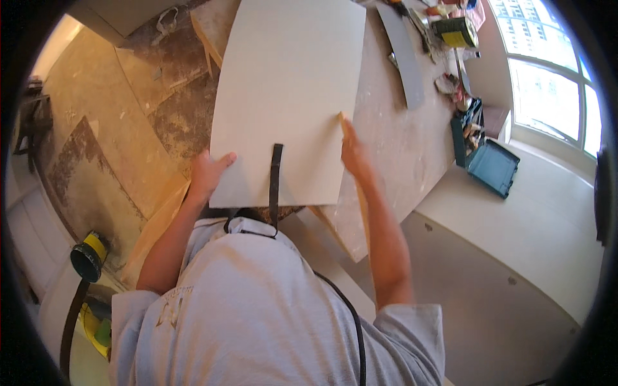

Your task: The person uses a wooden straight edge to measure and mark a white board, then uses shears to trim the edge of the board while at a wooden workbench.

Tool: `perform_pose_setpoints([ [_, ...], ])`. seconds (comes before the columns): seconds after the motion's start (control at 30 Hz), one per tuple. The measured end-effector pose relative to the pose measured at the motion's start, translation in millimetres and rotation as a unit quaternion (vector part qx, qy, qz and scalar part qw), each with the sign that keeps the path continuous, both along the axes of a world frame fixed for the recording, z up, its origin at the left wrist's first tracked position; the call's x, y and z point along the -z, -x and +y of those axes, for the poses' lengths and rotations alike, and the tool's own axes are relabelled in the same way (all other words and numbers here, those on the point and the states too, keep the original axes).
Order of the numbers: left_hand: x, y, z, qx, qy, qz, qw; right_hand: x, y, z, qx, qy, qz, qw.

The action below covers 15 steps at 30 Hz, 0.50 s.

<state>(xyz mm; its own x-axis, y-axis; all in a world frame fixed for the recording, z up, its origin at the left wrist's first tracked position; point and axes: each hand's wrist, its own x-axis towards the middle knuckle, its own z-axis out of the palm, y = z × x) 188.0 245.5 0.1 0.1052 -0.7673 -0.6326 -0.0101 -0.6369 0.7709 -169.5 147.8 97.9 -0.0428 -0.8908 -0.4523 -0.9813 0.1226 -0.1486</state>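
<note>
A large white board [286,77] rests over a worn wooden worktop [399,148]. My left hand [209,170] grips its left edge near the front corner, thumb on the top face. My right hand [353,148] is at the right edge, slightly blurred, with fingers closed around something pale and narrow that I cannot make out. A dark flat strip [275,180] lies across the front part of the board and runs over the near edge toward my body.
A grey strip [402,61], tools, cans [454,32] and an open teal case [492,167] are at the right. A white cabinet [515,231] stands below a window. A black bucket [87,260] with a yellow band is at the lower left, over the stained floor [103,193].
</note>
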Motion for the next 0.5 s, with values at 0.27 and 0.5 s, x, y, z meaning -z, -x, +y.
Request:
perform_pose_setpoints([
  [0.27,-20.6,-2.6,-8.0,0.004,0.028,-0.015,0.999,41.8,19.0,-302.8,-0.046,0.077,-0.028,0.996],
  [0.5,-23.3,-3.2,-8.2,-0.003,0.036,0.009,0.999,22.9,-11.7,-381.5,0.011,0.064,-0.049,0.997],
])
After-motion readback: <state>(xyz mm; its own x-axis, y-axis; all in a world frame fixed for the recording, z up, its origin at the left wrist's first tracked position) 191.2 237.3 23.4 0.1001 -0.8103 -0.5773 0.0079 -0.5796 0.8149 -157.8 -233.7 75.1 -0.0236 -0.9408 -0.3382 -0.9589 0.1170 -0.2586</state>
